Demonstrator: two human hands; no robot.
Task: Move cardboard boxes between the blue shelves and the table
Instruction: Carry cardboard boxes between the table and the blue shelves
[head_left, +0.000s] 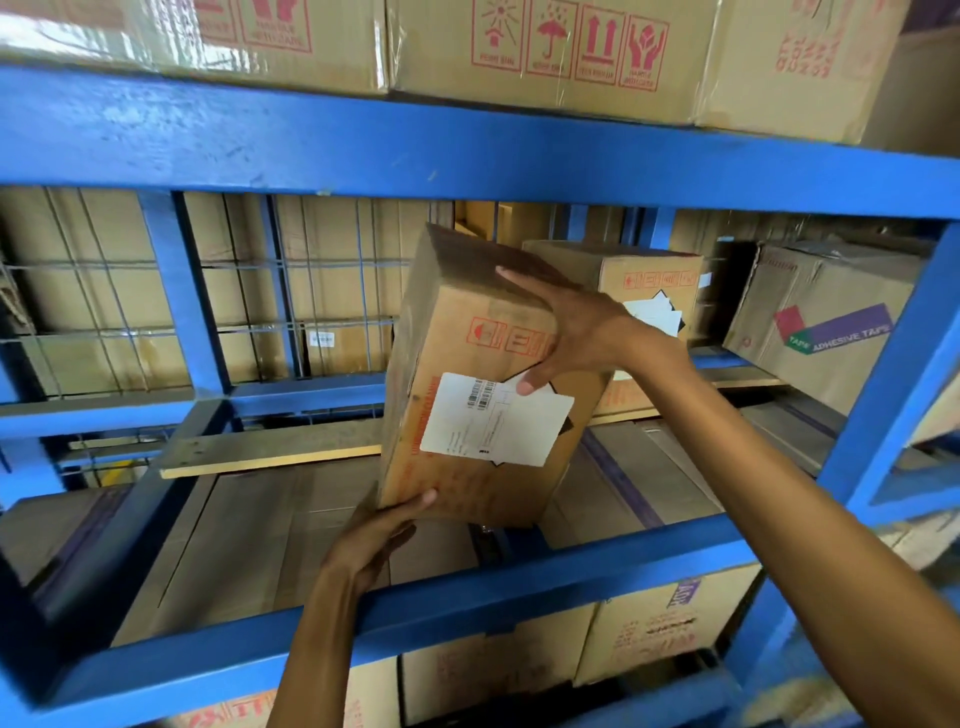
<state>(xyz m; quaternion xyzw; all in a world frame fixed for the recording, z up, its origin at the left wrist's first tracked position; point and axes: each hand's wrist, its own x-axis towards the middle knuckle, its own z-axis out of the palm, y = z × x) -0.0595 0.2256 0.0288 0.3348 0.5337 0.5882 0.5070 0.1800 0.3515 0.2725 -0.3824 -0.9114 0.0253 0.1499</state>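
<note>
Cardboard box (467, 364), tall and brown, at the centre of the frame, tilted with its top leaning right, inside the middle bay of the blue shelves (467, 150), lower edge just above the front rail. White label (493, 418) with barcodes on the front face, red handling marks above it. Grasped at the upper right corner by the right hand (576, 332): fingers spread across the top, thumb pressed on the front at the label's edge. Grasped at the lower left corner by the left hand (374, 540): thumb against the front face, fingers tucked beneath, out of sight. Just behind, to the right, a second box (649, 275) with similar markings. Further right, a leaning carton (821, 332) printed ADHESIVE TAPE. Left of centre, a wooden plank (270, 452) across the bay, wire mesh (156, 291) behind. Along the top of the frame, larger boxes (550, 47) with red symbols.
</note>
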